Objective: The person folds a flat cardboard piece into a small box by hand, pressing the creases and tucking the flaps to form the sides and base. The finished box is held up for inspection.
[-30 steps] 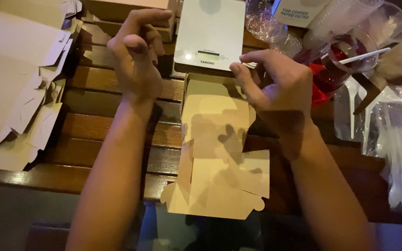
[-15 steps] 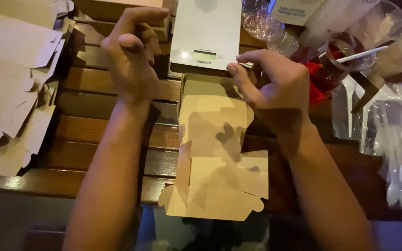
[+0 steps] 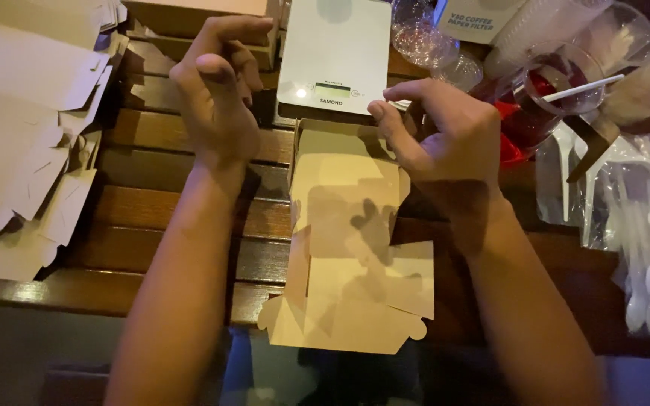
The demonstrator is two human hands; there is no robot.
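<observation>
Head view: cardboard box (image 3: 347, 248), half-folded, lies at frame centre on the table (image 3: 152, 218). Right hand (image 3: 445, 135) pinches its upper right corner; left hand (image 3: 216, 90) hovers empty, fingers curled. Judged light, thin, easily creased; best gripped along folded edges.

A slatted wooden table (image 3: 152, 218) carries everything. Flat cardboard (image 3: 16, 128) lies at its left edge. A scale (image 3: 332, 53) sits at the far edge, and a box (image 3: 347, 248) overhangs the near edge.
</observation>
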